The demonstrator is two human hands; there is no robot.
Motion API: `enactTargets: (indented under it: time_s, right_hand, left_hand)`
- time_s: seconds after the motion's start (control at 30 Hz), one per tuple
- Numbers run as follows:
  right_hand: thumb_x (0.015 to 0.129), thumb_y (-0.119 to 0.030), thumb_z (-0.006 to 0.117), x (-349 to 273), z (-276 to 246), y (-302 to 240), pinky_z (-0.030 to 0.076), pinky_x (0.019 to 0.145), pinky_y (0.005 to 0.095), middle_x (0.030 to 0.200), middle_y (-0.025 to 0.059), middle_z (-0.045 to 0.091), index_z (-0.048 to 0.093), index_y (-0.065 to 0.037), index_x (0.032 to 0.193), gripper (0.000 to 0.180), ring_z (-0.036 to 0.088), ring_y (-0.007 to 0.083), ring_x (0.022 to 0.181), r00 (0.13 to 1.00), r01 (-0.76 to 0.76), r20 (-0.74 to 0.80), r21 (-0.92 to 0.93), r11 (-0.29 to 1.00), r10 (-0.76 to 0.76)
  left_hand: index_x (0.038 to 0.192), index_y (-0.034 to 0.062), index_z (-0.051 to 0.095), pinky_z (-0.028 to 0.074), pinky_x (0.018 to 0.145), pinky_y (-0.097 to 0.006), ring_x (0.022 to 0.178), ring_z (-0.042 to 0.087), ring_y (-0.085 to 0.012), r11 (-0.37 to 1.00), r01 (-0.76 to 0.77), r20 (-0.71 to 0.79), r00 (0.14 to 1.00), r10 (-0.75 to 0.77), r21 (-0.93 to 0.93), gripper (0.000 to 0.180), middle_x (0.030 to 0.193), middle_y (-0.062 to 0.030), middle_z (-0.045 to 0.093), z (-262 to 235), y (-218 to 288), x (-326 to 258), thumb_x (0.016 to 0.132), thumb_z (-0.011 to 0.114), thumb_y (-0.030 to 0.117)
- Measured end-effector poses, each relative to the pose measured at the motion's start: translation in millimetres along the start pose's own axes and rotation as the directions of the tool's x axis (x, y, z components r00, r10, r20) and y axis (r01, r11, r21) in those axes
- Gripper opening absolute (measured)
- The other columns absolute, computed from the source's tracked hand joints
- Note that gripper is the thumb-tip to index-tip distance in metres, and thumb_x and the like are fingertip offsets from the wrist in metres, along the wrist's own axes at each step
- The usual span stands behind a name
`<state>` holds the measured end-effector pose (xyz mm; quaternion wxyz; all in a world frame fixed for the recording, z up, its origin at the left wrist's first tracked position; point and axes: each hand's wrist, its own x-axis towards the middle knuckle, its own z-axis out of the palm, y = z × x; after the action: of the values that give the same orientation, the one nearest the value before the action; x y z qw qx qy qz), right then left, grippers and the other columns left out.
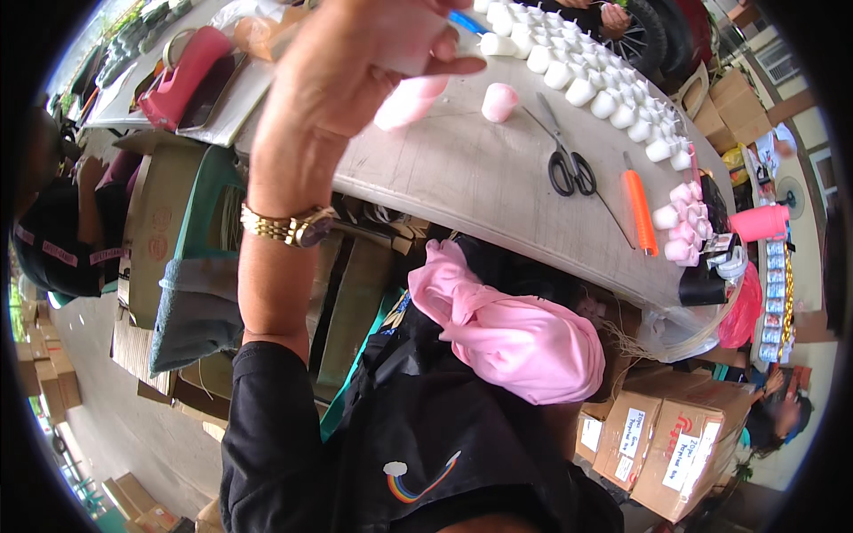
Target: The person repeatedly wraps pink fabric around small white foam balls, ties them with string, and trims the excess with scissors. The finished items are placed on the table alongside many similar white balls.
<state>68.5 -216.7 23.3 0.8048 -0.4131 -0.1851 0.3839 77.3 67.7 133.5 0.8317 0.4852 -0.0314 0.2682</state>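
— What's in your grip?

— My left hand (355,67), raised in the upper middle of the frame, has its fingers closed around a pale pink candle (410,98); its lower end sticks out below my palm, over the grey tabletop (462,178). A gold watch (293,226) sits on that wrist.

— And the right hand?

— It isn't in the picture.

— What's near the candle?

— A small pink candle (498,101) stands just right of it. Further right lie black scissors (569,160) and an orange-handled tool (638,211). Rows of white candles (586,75) run along the upper right, with pink candles (680,226) at the right end.
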Motion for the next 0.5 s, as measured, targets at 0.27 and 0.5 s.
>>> enactTargets:
  time_s: [0.27, 0.5]
  right_hand:
    - [0.097, -0.027, 0.045, 16.4, 16.0, -18.3, 0.052, 0.057, 0.0288, 0.086, 0.0144, 0.061, 0.053, 0.005, 0.108, 0.034, 0.062, 0.0192, 0.067, 0.995, -0.099, 0.036, 0.059, 0.993, 0.097]
    - [0.098, -0.03, 0.045, 15.3, 17.9, -31.9, 0.053, 0.052, 0.0298, 0.084, 0.0156, 0.06, 0.053, 0.005, 0.109, 0.037, 0.062, 0.0208, 0.062, 0.963, -0.27, 0.006, 0.066, 0.961, 0.27]
  left_hand:
    - [0.093, -0.0037, 0.064, 0.058, 0.064, -0.036, 0.065, 0.065, -0.0218, 0.945, 0.326, 0.462, 0.841, -0.281, -0.019, 0.016, 0.083, -0.0134, 0.066, 56.2, 18.8, -26.5, 0.084, 0.065, 0.01]
    - [0.1, -0.0005, 0.062, 0.05, 0.063, -0.022, 0.068, 0.057, -0.0068, 0.729, 0.668, 0.461, 0.605, -0.649, 0.15, 0.027, 0.078, -0.0019, 0.058, 54.6, -37.9, -115.0, 0.101, 0.05, 0.024]
